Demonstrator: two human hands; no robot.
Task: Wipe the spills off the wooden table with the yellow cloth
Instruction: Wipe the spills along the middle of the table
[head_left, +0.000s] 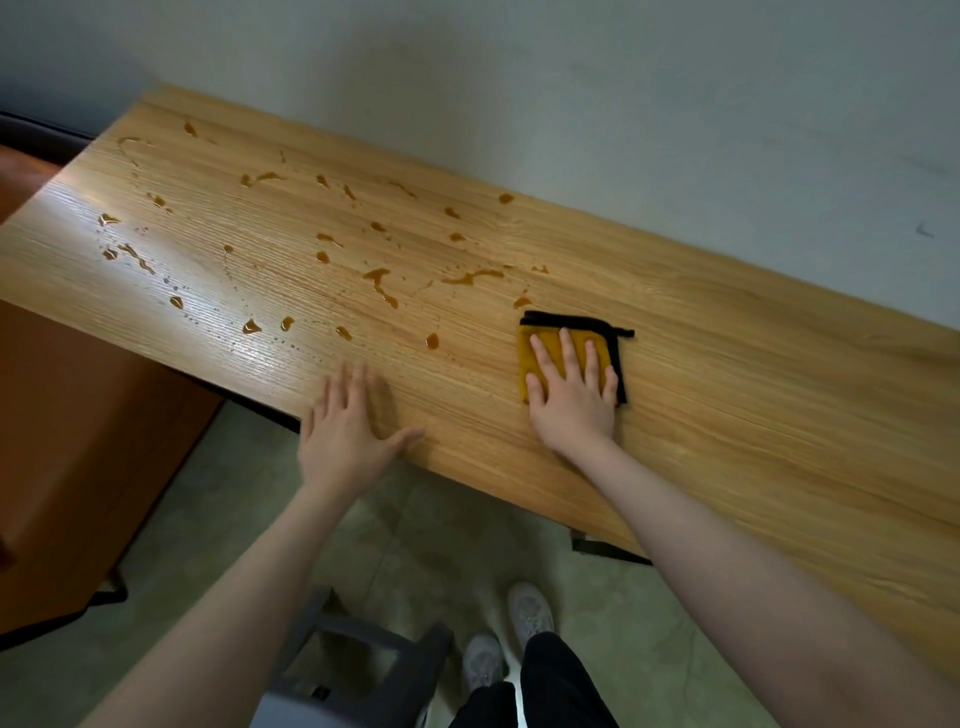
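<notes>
A folded yellow cloth (550, 345) with a black border lies on the wooden table (753, 374), right of centre. My right hand (571, 395) presses flat on the cloth with straight fingers. My left hand (348, 426) rests flat on the table near its front edge, fingers spread and slightly blurred. Several amber spills (382, 283) dot the table from the far left to just beyond the cloth's far edge. The nearest drops (522, 301) lie just past the cloth.
A white wall (623, 104) runs along the table's far side. An orange-brown cabinet (78, 441) stands left of the table. A grey stool (353, 660) and my feet (509, 639) are on the tiled floor below the front edge.
</notes>
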